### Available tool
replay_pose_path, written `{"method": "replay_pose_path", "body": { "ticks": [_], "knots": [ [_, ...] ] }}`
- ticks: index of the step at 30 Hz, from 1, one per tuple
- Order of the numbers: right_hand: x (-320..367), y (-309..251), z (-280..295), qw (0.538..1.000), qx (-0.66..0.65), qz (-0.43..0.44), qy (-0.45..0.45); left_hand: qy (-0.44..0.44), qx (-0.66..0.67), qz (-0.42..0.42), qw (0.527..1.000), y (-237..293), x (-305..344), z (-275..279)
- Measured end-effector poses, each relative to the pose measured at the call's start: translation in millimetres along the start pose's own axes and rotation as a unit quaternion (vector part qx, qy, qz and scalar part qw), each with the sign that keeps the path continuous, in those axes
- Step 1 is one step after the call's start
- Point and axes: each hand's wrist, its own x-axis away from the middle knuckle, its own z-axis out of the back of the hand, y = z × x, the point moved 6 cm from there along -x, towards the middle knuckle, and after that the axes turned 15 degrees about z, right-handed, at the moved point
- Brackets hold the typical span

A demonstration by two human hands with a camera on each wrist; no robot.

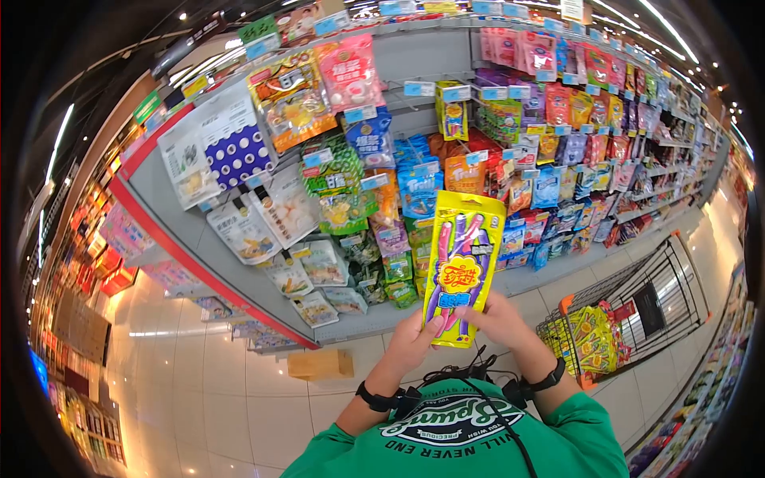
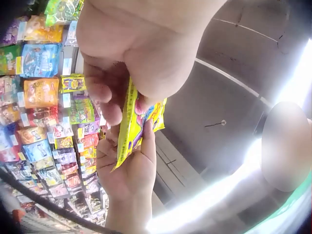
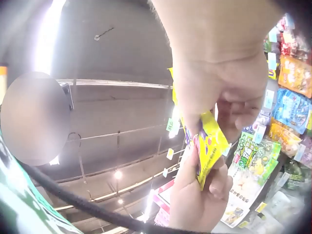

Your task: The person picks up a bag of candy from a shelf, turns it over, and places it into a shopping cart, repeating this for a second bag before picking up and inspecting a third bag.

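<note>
A yellow candy packet (image 1: 464, 259) with purple and pink sticks pictured on it stands upright in front of the person in the head view. The left hand (image 1: 416, 338) pinches its lower left edge, thumb on the front. At the lower right edge the right hand (image 1: 498, 319) pinches it in the same way. In the left wrist view the left hand (image 2: 141, 58) is close to the camera, its fingers behind the packet (image 2: 127, 126). The right wrist view has the right hand (image 3: 219, 73) above the packet (image 3: 210, 146), and the left hand (image 3: 200, 195) on its other side.
Shelves of hanging candy bags (image 1: 343, 183) stand ahead, with a similar yellow packet (image 1: 454, 119) on a hook. A shopping cart (image 1: 677, 295) at the right holds several yellow packets (image 1: 594, 338). A cardboard-coloured block (image 1: 320, 365) lies on the tiled floor (image 1: 207, 382) at the left.
</note>
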Motion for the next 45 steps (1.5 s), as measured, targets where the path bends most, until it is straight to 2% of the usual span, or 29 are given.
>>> {"method": "replay_pose_path", "body": {
  "ticks": [1,2,4,5,8,10,12,13,14,16,18,19,21,23,27,29,30,31,32,33,34,36,37,42,45],
  "knots": [
    [4,5,-1,0.997,0.05,-0.033,-0.054,0.03,-0.011,-0.023,0.999,1,-4,2],
    [6,6,3,0.997,0.051,-0.032,-0.047,0.024,-0.014,-0.023,0.999,-2,-10,1],
    [19,24,0,0.968,0.065,-0.183,-0.158,0.065,-0.057,-0.08,0.993,1,-18,4],
    [19,27,3,0.969,0.065,-0.182,-0.153,0.061,-0.06,-0.08,0.993,5,-20,2],
    [18,35,13,0.98,0.011,-0.154,-0.122,0.055,-0.078,-0.052,0.994,13,-31,-5],
    [11,34,32,0.996,0.007,-0.087,-0.018,0.018,-0.051,-0.041,0.998,5,-45,-12],
    [2,36,51,0.998,-0.009,-0.066,0.022,-0.001,-0.031,-0.064,0.997,-1,-59,-12],
    [-2,37,64,0.997,-0.023,-0.046,0.059,-0.011,-0.072,-0.044,0.996,-3,-65,-11],
    [-7,40,74,0.997,-0.024,-0.045,0.058,-0.019,-0.112,-0.024,0.993,-3,-71,-10],
    [-20,45,109,0.989,-0.028,-0.005,0.147,-0.021,-0.102,-0.004,0.995,-10,-89,-4],
    [-37,58,142,0.987,-0.024,0.007,0.157,-0.016,-0.094,0.015,0.995,-24,-108,6],
    [-48,62,159,0.986,-0.022,0.005,0.166,0.016,-0.115,0.035,0.993,-36,-119,16],
    [-76,67,186,0.984,-0.022,0.004,0.178,0.057,-0.138,0.053,0.987,-67,-142,38],
    [-105,85,216,0.986,-0.031,0.0,0.166,0.113,-0.125,0.139,0.976,-121,-158,71],
    [-160,107,257,0.987,-0.051,-0.023,0.152,0.26,-0.23,0.268,0.899,-242,-141,132],
    [-185,121,273,0.99,-0.062,-0.026,0.127,0.315,-0.124,0.389,0.857,-340,-102,152],
    [-197,128,281,0.992,-0.059,-0.023,0.107,0.347,-0.039,0.413,0.841,-403,-69,160],
    [-208,135,287,0.993,-0.078,-0.016,0.088,0.104,-0.428,0.485,0.756,-448,-47,152],
    [-216,144,295,0.992,-0.088,-0.022,0.086,0.064,-0.593,0.369,0.713,-446,-14,125],
    [-224,151,300,0.994,-0.089,-0.031,0.059,0.048,-0.576,0.387,0.718,-455,5,109],
    [-229,158,304,0.995,-0.088,-0.04,0.032,0.063,-0.504,0.446,0.737,-465,14,101],
    [-238,153,308,0.993,-0.097,-0.052,0.035,0.115,-0.385,0.521,0.753,-475,20,82],
    [-243,152,311,0.993,-0.099,-0.059,0.035,0.127,-0.359,0.531,0.757,-478,16,78],
    [-248,161,319,0.992,-0.105,-0.071,0.016,0.143,-0.324,0.53,0.77,-490,-6,72],
    [-252,152,319,0.993,-0.089,-0.074,0.002,0.06,-0.421,0.484,0.765,-500,-26,95]
  ]
}}
